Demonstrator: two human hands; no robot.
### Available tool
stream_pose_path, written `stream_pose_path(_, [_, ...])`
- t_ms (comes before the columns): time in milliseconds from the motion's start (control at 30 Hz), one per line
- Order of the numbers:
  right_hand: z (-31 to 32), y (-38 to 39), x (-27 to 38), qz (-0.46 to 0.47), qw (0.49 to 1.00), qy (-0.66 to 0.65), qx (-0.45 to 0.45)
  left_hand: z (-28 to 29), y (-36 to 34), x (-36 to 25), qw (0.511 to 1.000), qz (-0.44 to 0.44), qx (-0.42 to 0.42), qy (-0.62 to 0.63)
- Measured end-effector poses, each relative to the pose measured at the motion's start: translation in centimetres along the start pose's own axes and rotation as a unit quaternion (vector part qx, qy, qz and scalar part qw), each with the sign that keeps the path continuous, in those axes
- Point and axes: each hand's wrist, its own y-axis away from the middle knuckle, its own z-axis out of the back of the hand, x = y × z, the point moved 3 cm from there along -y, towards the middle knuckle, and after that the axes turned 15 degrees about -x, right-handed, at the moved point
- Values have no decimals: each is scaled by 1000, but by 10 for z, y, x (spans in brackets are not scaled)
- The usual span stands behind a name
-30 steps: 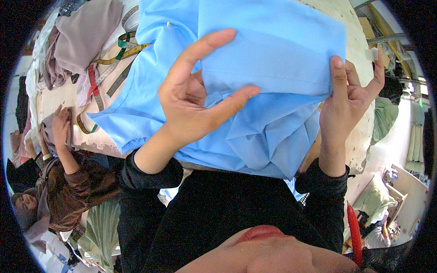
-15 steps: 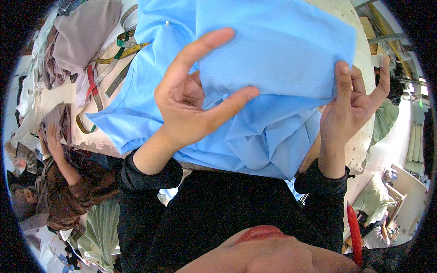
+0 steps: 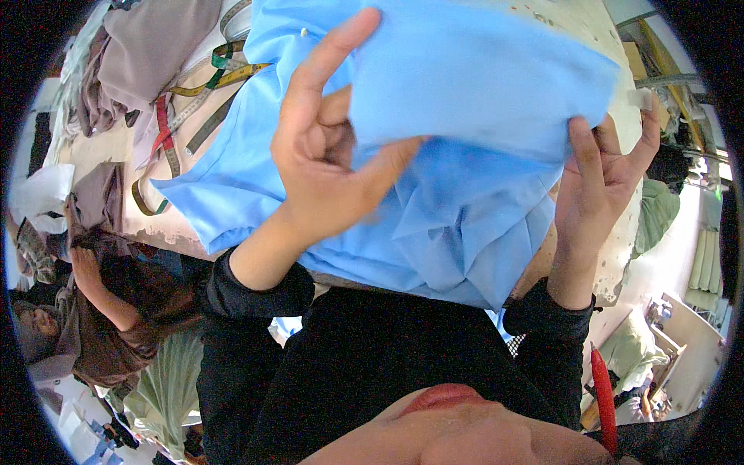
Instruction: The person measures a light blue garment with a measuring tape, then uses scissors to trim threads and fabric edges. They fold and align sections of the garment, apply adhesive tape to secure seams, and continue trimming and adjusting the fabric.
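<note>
A light blue cloth piece (image 3: 473,70) with a straight lower edge is held up before me, over more of the same blue cloth (image 3: 465,240) lying crumpled on the table. My left hand (image 3: 329,155) is at its left edge, thumb and forefinger stretched wide apart against it. The other fingers of that hand curl in, partly hidden. At the lower right corner my right hand (image 3: 601,178) pinches the cloth, thumb in front and a finger behind, its outer fingers raised. A small pale bit (image 3: 304,32) sits on the blue cloth at the upper left.
Tape measures (image 3: 167,128) in several colours lie tangled on the pale worn table (image 3: 167,229) at left, by a heap of mauve cloth (image 3: 151,46). A co-worker in brown (image 3: 116,325) handles cloth at far left. Green cloth (image 3: 659,217) hangs at right.
The blue cloth's left side and my left hand have risen slightly, and my left thumb has moved up, blurred. My right hand keeps its pinch. The co-worker's hands have shifted.
</note>
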Motion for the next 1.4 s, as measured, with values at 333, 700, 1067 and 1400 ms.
stream_pose_path(333, [13,-13,1,-4,989,-12,148,36,-37,-16,926,-367,50,-73])
stream_pose_path(700, [-11,24,12,-105,979,107,138,15,-9,-9,949,-306,30,-74])
stream_pose_path(1067, [-5,23,19,3,990,109,92,12,-13,-8,972,-205,-81,-83])
stream_pose_path(1400, [0,28,26,55,992,77,78,12,-9,-9,999,34,-14,34])
